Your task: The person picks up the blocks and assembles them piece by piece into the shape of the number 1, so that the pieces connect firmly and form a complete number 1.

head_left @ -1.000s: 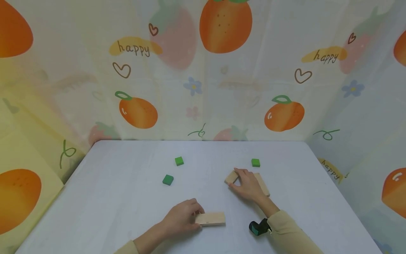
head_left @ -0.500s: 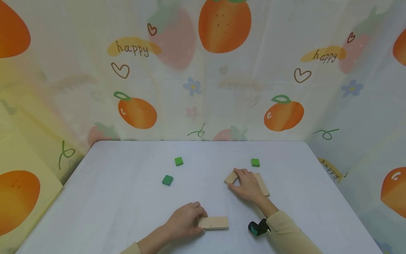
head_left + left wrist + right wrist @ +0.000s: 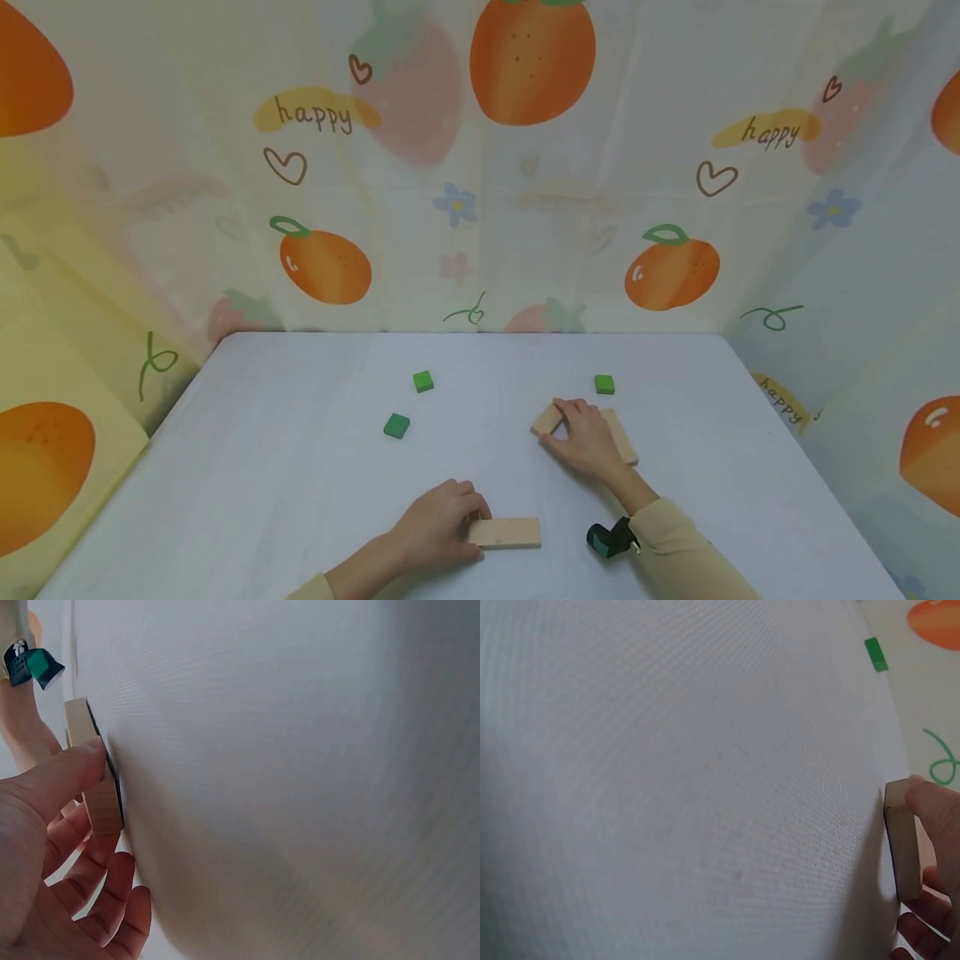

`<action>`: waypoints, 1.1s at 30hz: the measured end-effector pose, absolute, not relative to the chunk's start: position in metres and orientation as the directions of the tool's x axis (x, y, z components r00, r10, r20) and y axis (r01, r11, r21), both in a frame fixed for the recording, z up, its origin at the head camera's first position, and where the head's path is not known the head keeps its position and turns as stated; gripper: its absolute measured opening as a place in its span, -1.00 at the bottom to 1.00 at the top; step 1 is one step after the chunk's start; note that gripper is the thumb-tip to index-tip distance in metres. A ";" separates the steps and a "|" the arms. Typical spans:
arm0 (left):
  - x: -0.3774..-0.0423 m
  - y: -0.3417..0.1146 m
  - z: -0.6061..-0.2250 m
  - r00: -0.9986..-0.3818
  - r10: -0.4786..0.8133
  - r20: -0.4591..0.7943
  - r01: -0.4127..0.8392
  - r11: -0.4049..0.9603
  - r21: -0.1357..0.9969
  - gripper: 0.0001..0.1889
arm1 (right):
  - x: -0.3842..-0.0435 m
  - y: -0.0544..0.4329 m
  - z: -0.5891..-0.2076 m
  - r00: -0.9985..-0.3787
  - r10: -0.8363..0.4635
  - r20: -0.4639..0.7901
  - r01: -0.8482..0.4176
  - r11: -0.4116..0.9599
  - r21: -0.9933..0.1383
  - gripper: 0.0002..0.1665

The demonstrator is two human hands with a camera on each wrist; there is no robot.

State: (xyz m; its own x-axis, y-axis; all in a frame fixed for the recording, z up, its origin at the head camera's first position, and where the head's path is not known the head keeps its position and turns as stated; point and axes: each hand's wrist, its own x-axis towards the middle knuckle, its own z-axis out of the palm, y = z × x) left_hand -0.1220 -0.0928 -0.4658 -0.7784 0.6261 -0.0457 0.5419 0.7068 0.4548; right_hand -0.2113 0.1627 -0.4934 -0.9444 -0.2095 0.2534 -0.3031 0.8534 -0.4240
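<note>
Near the front of the table my left hand pinches the left end of a flat pale wooden block, which points rightward. In the left wrist view the thumb presses one face of this block, with fingers on the other side. Farther back and to the right, my right hand grips a second wooden block between thumb and fingers. The right wrist view shows that block low against the cloth. A third wooden block lies just right of this hand, partly hidden behind it.
A light green block and a darker green block lie on the left half of the white table. Another green block sits beyond my right hand. A black wrist device hangs by the right sleeve. Fruit-printed cloth surrounds the table.
My left hand and its wooden block have shifted slightly to the right and toward me. The right hand keeps its place on its block, and the green blocks have stayed put.
</note>
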 end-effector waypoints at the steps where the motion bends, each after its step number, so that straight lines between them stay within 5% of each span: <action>1: -0.122 -0.093 -0.466 -0.777 0.628 -0.042 0.545 0.706 0.453 -0.65 | -0.211 0.163 -0.493 -0.947 -0.207 0.247 -0.298 0.855 -0.426 -0.28; 33: -0.114 -0.104 -0.470 -0.836 0.548 -0.025 0.455 0.718 0.527 -0.68 | -0.210 0.160 -0.494 -0.965 -0.144 0.221 -0.231 0.866 -0.444 -0.27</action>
State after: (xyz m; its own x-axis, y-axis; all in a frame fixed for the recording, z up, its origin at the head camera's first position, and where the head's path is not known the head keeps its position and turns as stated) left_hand -0.1138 -0.1038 -0.4702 -0.8361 0.5480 -0.0248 0.4547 0.7177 0.5274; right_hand -0.2103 0.1597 -0.4942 -0.9647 -0.1438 0.2207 -0.2307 0.8657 -0.4442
